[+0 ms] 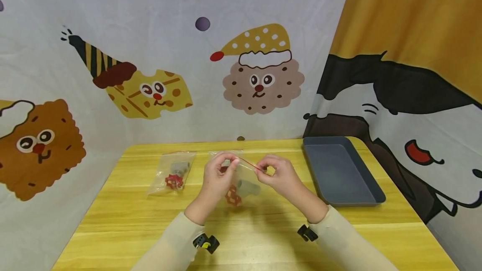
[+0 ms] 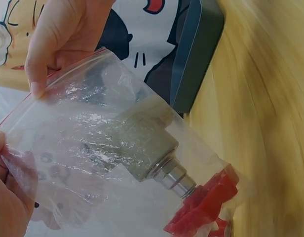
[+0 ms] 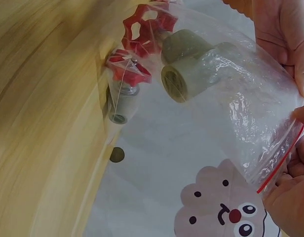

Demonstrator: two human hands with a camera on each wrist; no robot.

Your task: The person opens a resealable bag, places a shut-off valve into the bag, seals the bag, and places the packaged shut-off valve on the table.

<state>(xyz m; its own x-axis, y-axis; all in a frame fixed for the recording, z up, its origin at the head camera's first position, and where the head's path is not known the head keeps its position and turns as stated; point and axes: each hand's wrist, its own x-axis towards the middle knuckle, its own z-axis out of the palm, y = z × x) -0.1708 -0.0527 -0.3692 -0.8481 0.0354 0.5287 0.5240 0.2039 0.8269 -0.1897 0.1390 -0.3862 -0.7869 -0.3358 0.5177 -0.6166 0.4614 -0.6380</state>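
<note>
My left hand (image 1: 217, 177) and right hand (image 1: 281, 175) pinch the top edge of a clear zip bag (image 2: 58, 123), one at each side of its red seal strip. The bag hangs tilted above the wooden table. Inside it shows a valve with a grey-green plastic body (image 2: 142, 143), a metal stem (image 2: 175, 177) and a red handwheel (image 2: 204, 205). The handwheel is at the low end of the bag, away from my fingers. Behind my hands lies another bagged valve with a red handwheel (image 3: 127, 69), partly hidden in the head view.
To the left on the wooden table (image 1: 113, 221), a clear zip bag (image 1: 160, 175) holds one more valve with a red handwheel (image 1: 174, 181). A dark grey rectangular tray (image 1: 339, 170) stands at the right. Behind the table hangs a cloth (image 1: 162, 20) printed with cartoons.
</note>
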